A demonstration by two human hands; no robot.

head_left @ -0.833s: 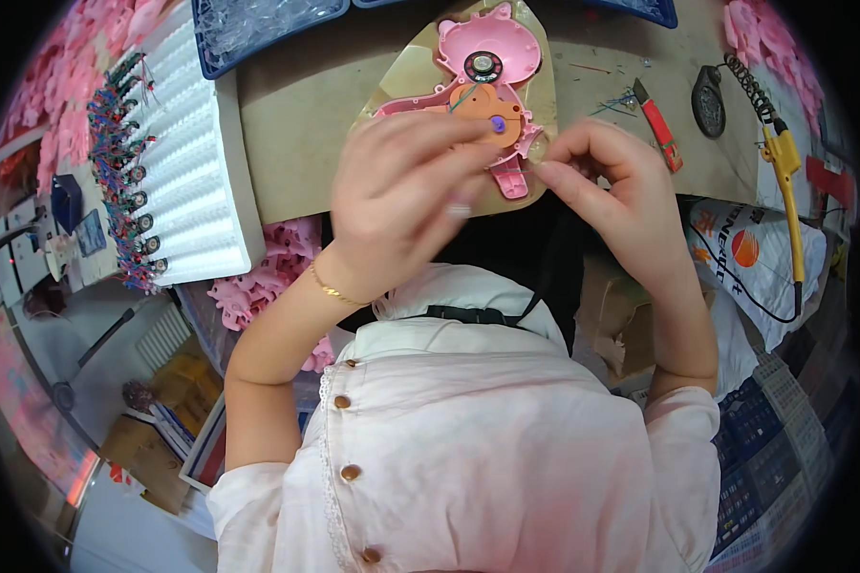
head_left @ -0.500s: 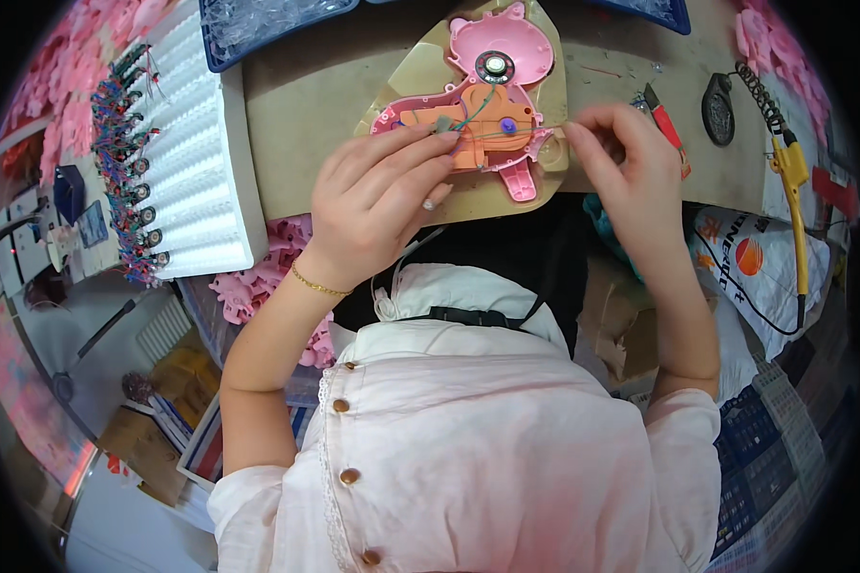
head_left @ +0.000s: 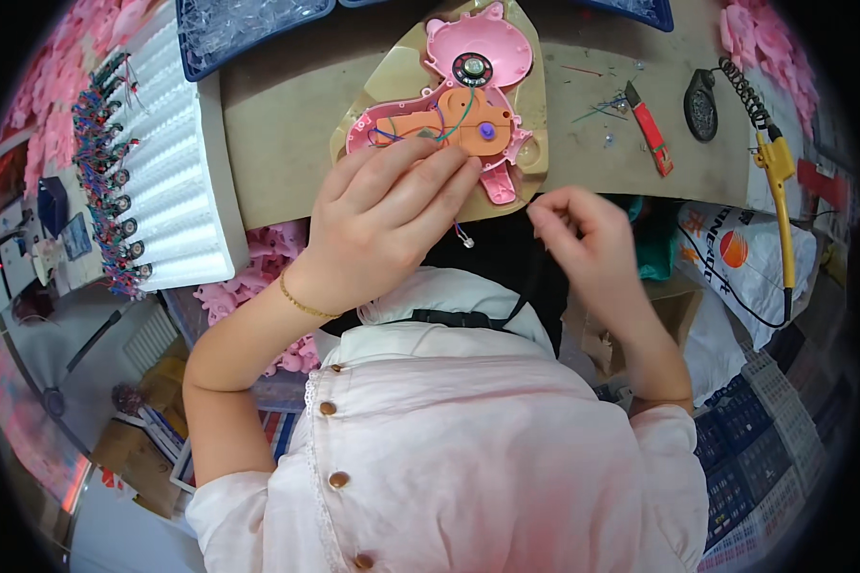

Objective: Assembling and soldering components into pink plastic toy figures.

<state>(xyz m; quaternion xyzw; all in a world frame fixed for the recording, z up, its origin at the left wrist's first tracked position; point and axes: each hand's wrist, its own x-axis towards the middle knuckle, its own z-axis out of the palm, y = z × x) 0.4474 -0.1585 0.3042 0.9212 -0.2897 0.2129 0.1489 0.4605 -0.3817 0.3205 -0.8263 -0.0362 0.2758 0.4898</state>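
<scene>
A pink animal-shaped plastic shell lies hollow side up in a tan tray. Inside it sit a round black speaker and an orange gearbox housing with a purple knob. Green and dark wires run across the housing. My left hand rests its outstretched fingers over the housing's lower part; its thumb is hidden. Beneath that hand dangles a short wire end. My right hand is at the table's front edge, thumb and fingers pinched together, anything between them too small to make out.
Red-handled utility knife, wire scraps and a black oval object lie to the right. A yellow soldering iron hangs beyond. White ridged tray with wired parts stands left. Blue bins line the back.
My right hand has moved down from beside the shell to the table edge. The left fingers have shifted lower on the housing. The whole view has slid slightly left.
</scene>
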